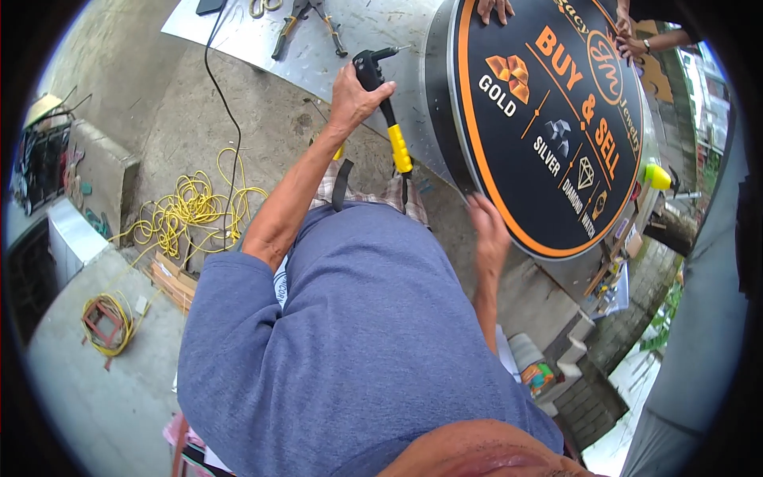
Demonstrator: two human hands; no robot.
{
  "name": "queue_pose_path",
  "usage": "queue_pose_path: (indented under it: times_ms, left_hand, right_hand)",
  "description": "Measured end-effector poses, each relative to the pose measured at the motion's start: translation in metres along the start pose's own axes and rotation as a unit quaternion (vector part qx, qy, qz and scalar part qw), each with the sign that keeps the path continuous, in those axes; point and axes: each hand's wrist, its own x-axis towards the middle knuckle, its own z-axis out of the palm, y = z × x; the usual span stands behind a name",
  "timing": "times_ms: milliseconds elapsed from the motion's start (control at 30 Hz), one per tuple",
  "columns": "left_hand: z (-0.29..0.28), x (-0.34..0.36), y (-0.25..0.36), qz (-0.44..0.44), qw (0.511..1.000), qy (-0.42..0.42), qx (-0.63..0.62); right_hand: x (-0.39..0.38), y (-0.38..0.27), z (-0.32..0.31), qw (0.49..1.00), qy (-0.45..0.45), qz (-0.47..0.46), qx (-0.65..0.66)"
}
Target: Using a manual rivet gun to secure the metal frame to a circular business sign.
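My left hand [355, 99] grips a black hand riveter [393, 130] with yellow handle grips, its thin tip pointing right over the metal sheet [226, 30]. At the right stands a large oval sign [513, 139], black with an orange border, lettering and small pictures, in a deep dark rim. My right hand [489, 226] is at the sign's lower left edge, fingers loosely extended against or just beside the rim; exact contact is unclear. Snips or pliers [290, 28] with dark-and-yellow handles and scissors [265, 6] lie on the sheet above my left hand.
Another person's hand [494, 8] rests on the sign's top; more hands [632, 44] are at its upper right. A tangled yellow cord [187, 207] and a coiled hose or cord [107, 322] lie at left. A black cable [230, 119] hangs from the sheet. Steps [568, 350] are below right.
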Motion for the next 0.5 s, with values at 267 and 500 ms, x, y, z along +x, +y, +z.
queue_pose_path:
  times_ms: [267,500]
  left_hand:
    - [-0.017,0.013,0.016,-0.068,0.945,-0.207,-0.242]
    - [-0.038,0.049,-0.007,-0.109,0.563,-0.404,-0.713]
  right_hand:
    - [0.070,-0.081,0.137,0.986,-0.140,0.049,-0.070]
    - [0.081,-0.081,0.151,0.968,-0.195,0.103,0.121]
